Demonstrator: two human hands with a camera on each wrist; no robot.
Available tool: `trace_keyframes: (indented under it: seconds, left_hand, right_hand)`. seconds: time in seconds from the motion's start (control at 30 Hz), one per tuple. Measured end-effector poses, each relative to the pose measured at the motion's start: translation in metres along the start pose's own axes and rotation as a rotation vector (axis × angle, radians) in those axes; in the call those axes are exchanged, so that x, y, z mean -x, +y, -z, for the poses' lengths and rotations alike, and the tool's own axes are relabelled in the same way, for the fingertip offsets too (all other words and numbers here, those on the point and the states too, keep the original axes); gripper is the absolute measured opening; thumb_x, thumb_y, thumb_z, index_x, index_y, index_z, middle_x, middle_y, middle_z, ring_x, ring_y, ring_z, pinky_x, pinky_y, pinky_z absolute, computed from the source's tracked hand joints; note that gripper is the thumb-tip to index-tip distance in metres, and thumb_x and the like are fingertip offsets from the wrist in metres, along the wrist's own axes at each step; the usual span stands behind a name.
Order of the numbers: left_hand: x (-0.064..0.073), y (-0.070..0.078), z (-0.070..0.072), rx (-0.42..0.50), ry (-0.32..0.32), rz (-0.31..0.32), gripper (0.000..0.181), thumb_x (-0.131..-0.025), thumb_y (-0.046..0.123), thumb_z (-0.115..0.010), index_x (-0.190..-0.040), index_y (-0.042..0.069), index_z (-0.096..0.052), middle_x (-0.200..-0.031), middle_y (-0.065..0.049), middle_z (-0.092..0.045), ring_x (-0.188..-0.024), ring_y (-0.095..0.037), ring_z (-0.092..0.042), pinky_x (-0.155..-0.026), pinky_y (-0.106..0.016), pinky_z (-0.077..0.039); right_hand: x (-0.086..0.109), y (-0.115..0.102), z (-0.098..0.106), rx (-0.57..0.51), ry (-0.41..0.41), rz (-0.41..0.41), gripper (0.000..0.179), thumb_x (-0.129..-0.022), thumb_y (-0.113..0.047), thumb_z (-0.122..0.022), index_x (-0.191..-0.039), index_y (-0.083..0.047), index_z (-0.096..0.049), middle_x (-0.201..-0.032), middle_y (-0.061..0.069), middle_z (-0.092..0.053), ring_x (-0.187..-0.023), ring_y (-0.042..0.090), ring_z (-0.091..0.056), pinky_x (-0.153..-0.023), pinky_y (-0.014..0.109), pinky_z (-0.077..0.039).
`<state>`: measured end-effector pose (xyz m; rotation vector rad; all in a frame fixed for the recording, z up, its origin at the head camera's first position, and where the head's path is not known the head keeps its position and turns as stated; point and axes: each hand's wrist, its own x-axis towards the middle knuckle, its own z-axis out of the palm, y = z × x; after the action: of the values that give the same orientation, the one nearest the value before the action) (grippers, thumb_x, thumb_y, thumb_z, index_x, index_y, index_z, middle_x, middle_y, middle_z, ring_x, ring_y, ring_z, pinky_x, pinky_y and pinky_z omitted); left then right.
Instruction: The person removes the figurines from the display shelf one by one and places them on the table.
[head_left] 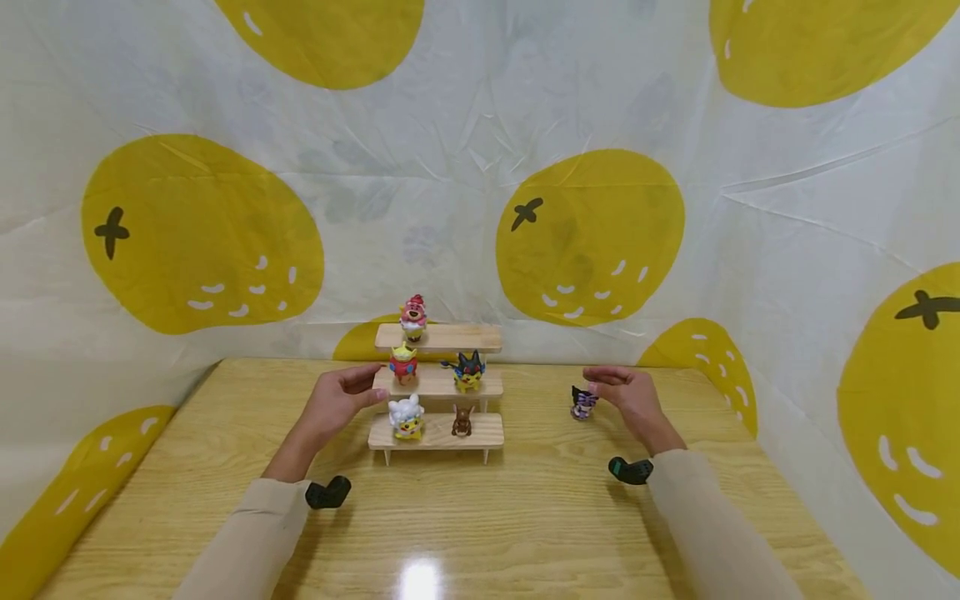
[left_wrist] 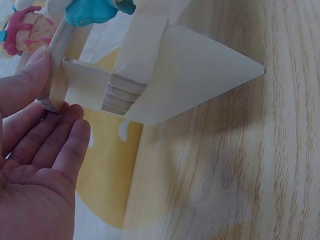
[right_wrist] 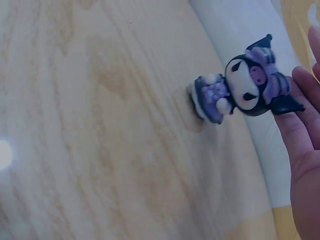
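A three-tier wooden display stand (head_left: pixel 442 442) holds several small figurines. At the left end of its middle tier is my left hand (head_left: pixel 337 404); in the left wrist view the thumb lies on the upper face and fingers (left_wrist: pixel 72 145) curl beneath, pinching the tier's end. To the right of the stand, a black-and-purple figurine with pointed ears (right_wrist: pixel 245 82) stands upright on the table. My right hand (head_left: pixel 626 400) is beside it, fingers extended behind its head, the thumb close to its ear in the head view.
On the stand are a pink-hooded figurine (head_left: pixel 413 317), a red one (head_left: pixel 403 367), a black-eared one (head_left: pixel 469 372), a white-hooded one (head_left: pixel 406 418) and a small brown one (head_left: pixel 462 421). A fruit-patterned cloth (head_left: pixel 420 225) hangs behind the wooden table (head_left: pixel 525 525).
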<state>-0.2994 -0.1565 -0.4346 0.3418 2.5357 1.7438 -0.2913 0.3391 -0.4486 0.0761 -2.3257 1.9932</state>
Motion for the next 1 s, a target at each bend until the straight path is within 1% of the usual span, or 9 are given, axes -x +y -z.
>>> trace_keyframes:
  seconds: [0.2, 0.3, 0.43, 0.57, 0.63, 0.73, 0.83, 0.93, 1.0]
  left_hand:
    - [0.0, 0.001, 0.001, -0.011, 0.005, 0.004, 0.058, -0.099, 0.025, -0.075, -0.149, 0.005, -0.057, -0.154, -0.022, -0.055, -0.143, -0.037, -0.054, -0.113, -0.05, -0.051]
    - [-0.001, 0.0, 0.002, -0.009, 0.004, 0.005, 0.058, -0.098, 0.025, -0.075, -0.149, 0.005, -0.057, -0.154, -0.022, -0.055, -0.143, -0.037, -0.054, -0.113, -0.05, -0.051]
    - [-0.001, 0.0, 0.002, -0.007, 0.005, 0.006, 0.058, -0.098, 0.025, -0.075, -0.149, 0.005, -0.057, -0.154, -0.021, -0.055, -0.144, -0.037, -0.054, -0.113, -0.05, -0.051]
    - [-0.001, 0.001, 0.003, -0.007, 0.006, 0.013, 0.058, -0.098, 0.025, -0.075, -0.149, 0.005, -0.058, -0.155, -0.021, -0.054, -0.144, -0.037, -0.054, -0.113, -0.05, -0.051]
    - [-0.001, 0.001, 0.003, -0.007, 0.005, 0.016, 0.058, -0.098, 0.025, -0.076, -0.149, 0.005, -0.058, -0.155, -0.021, -0.054, -0.143, -0.038, -0.054, -0.113, -0.05, -0.051]
    - [-0.002, 0.0, 0.003, -0.003, 0.003, 0.018, 0.058, -0.098, 0.025, -0.076, -0.149, 0.005, -0.058, -0.155, -0.021, -0.053, -0.143, -0.038, -0.054, -0.113, -0.05, -0.051]
    - [-0.002, -0.001, 0.002, 0.0, 0.004, 0.024, 0.057, -0.098, 0.024, -0.076, -0.149, 0.005, -0.058, -0.156, -0.021, -0.053, -0.143, -0.038, -0.054, -0.113, -0.05, -0.051]
    - [-0.002, -0.002, 0.001, 0.0, 0.005, 0.027, 0.057, -0.098, 0.024, -0.075, -0.149, 0.005, -0.057, -0.157, -0.021, -0.052, -0.144, -0.038, -0.053, -0.113, -0.05, -0.051]
    - [-0.002, -0.002, 0.0, 0.003, 0.0, 0.023, 0.057, -0.098, 0.024, -0.075, -0.15, 0.005, -0.057, -0.157, -0.021, -0.052, -0.145, -0.038, -0.053, -0.114, -0.05, -0.051]
  right_hand:
    - [-0.005, -0.008, 0.0, 0.051, -0.013, 0.019, 0.051, -0.099, -0.015, -0.073, -0.141, 0.011, -0.058, -0.112, -0.017, -0.078, -0.105, -0.002, -0.072, -0.091, 0.012, -0.057]
    - [-0.007, -0.011, 0.002, 0.063, -0.011, 0.023, 0.05, -0.1, -0.012, -0.071, -0.142, 0.011, -0.057, -0.11, -0.022, -0.076, -0.105, -0.003, -0.072, -0.091, 0.011, -0.056]
    - [-0.009, -0.015, 0.003, 0.058, -0.015, 0.019, 0.05, -0.1, -0.009, -0.071, -0.143, 0.012, -0.055, -0.112, -0.019, -0.077, -0.104, -0.005, -0.071, -0.09, 0.011, -0.056]
    - [-0.01, -0.022, 0.001, 0.073, -0.007, 0.009, 0.054, -0.099, -0.015, -0.073, -0.143, 0.01, -0.056, -0.111, -0.021, -0.076, -0.106, -0.004, -0.071, -0.091, 0.009, -0.055]
    - [-0.011, -0.025, 0.0, 0.075, -0.002, 0.01, 0.053, -0.099, -0.016, -0.073, -0.143, 0.009, -0.057, -0.112, -0.02, -0.076, -0.106, -0.004, -0.071, -0.092, 0.009, -0.054]
    - [-0.012, -0.029, -0.002, 0.066, 0.001, 0.018, 0.053, -0.1, -0.017, -0.073, -0.143, 0.008, -0.057, -0.123, -0.009, -0.077, -0.107, -0.004, -0.071, -0.093, 0.008, -0.054]
    - [-0.014, -0.033, -0.006, 0.05, 0.004, 0.031, 0.05, -0.1, -0.015, -0.072, -0.142, 0.008, -0.059, -0.131, 0.001, -0.075, -0.113, 0.0, -0.071, -0.093, 0.01, -0.055]
    - [-0.015, -0.038, -0.01, 0.047, -0.008, 0.042, 0.047, -0.1, -0.013, -0.071, -0.142, 0.007, -0.06, -0.131, 0.003, -0.075, -0.116, 0.002, -0.071, -0.093, 0.011, -0.056]
    - [-0.016, -0.041, -0.013, 0.041, -0.009, 0.038, 0.046, -0.1, -0.012, -0.071, -0.141, 0.006, -0.061, -0.13, 0.003, -0.076, -0.114, 0.001, -0.071, -0.093, 0.011, -0.056]
